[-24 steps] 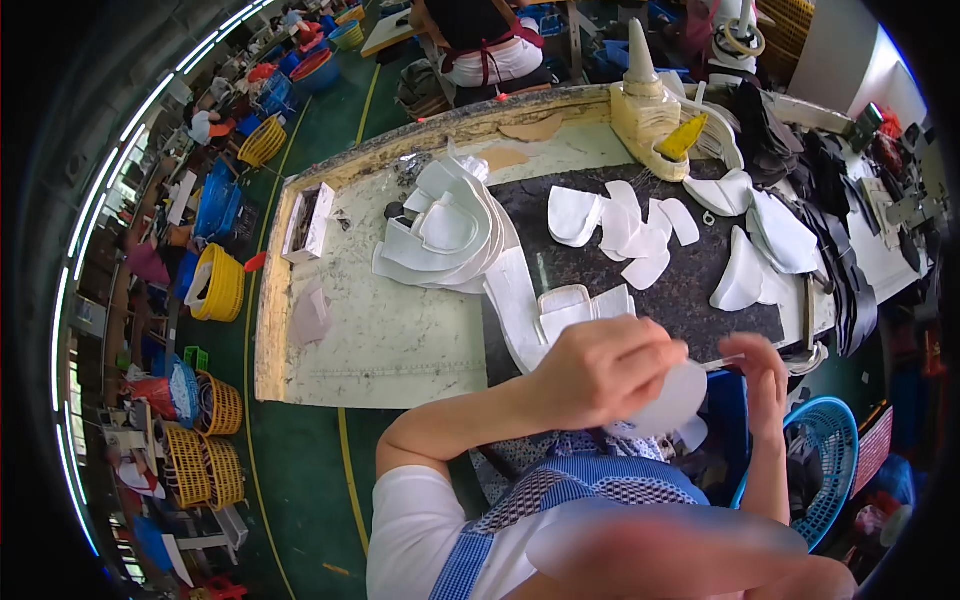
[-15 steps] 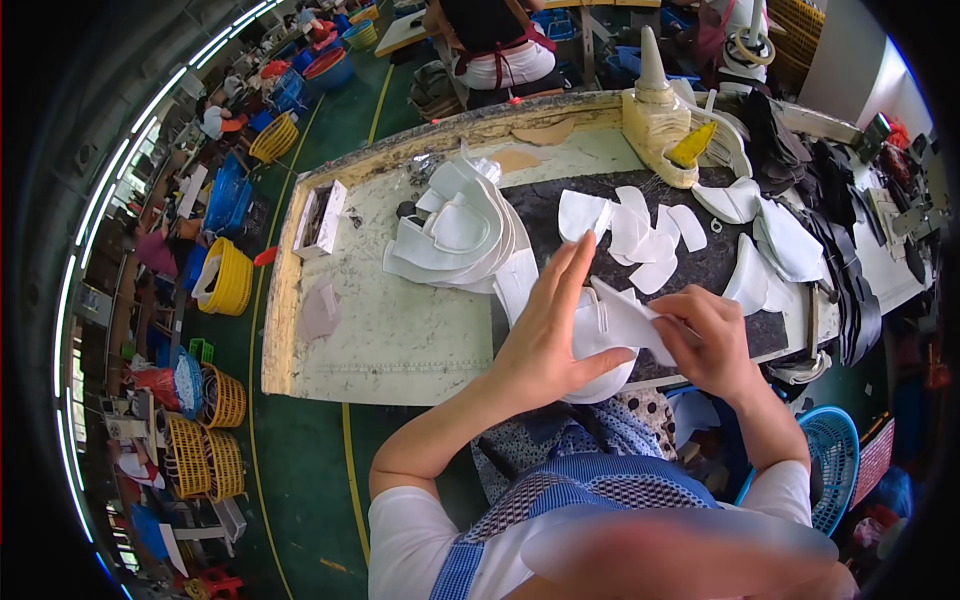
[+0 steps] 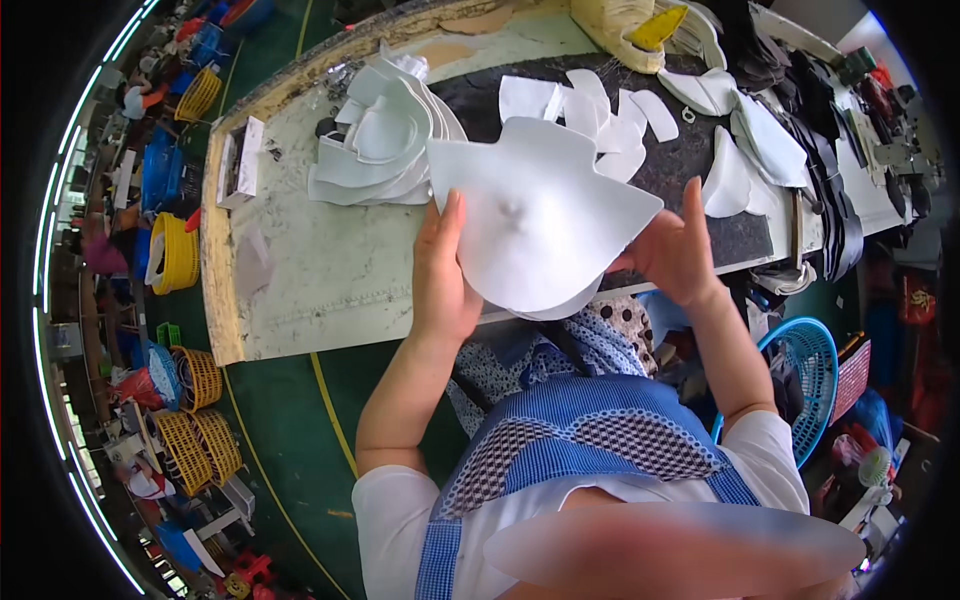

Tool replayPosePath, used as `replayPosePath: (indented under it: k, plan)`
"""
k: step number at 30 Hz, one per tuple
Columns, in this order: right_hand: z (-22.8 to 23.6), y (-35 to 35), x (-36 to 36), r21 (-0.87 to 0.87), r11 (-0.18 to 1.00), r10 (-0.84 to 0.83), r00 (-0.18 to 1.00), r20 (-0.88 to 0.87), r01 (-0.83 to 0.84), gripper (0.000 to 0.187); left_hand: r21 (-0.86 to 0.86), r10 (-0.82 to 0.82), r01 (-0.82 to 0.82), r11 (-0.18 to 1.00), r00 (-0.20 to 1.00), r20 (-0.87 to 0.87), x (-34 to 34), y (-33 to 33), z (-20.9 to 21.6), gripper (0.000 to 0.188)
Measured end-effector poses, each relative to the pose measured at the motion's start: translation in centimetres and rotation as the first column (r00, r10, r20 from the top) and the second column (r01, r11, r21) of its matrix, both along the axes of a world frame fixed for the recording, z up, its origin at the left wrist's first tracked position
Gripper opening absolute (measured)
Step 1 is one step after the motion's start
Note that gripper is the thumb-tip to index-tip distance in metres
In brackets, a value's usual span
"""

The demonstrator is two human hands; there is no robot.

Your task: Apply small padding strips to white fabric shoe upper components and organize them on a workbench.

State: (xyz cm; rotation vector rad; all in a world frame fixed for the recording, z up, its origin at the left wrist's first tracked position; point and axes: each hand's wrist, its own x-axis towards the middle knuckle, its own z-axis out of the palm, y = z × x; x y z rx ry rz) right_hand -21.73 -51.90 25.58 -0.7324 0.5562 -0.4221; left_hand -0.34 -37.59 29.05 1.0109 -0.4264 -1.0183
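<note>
A large white shaped sheet [image 3: 535,205], with a pointed corner on either side and a rounded lower edge, is held up before me. My left hand [image 3: 443,275] grips it along its left edge; part of that hand is hidden behind the sheet. Beside the right corner is my right hand [image 3: 682,245], fingers stretched forward and the thumb side close to the edge. Whether that thumb touches the sheet I cannot tell. Another rounded white piece [image 3: 572,304] peeks out below the sheet, over the table's front edge.
A stack of white curved pieces [image 3: 385,135] lies left on the wood-edged table [image 3: 330,310]. Small white pieces [image 3: 655,115] rest on the dark mat [image 3: 660,180]. A yellowish container [image 3: 618,30] stands behind them. Dark pieces [image 3: 835,200] hang at right, above a blue basket [image 3: 805,370].
The white sheet, earlier folded or edge-on between my hands, is now spread facing up. My left hand has closed on its edge; my right hand has loosened from its pinch. The view has shifted.
</note>
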Motion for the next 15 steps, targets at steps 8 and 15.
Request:
replayPosePath:
  k: [8,15]
  plan:
    - [0.7,7.6,-2.0,-0.513,0.843,-0.044,0.932,-0.36,-0.158,0.051,0.24,-0.218,0.075,0.968,0.73,0.648,-3.1,10.5,-4.3,0.025]
    - [1.0,5.0,1.6,-0.64,0.769,-0.189,0.949,-0.251,-0.016,0.066,0.206,0.005,-0.102,0.973,0.906,0.422,-0.9,5.9,-4.2,0.037]
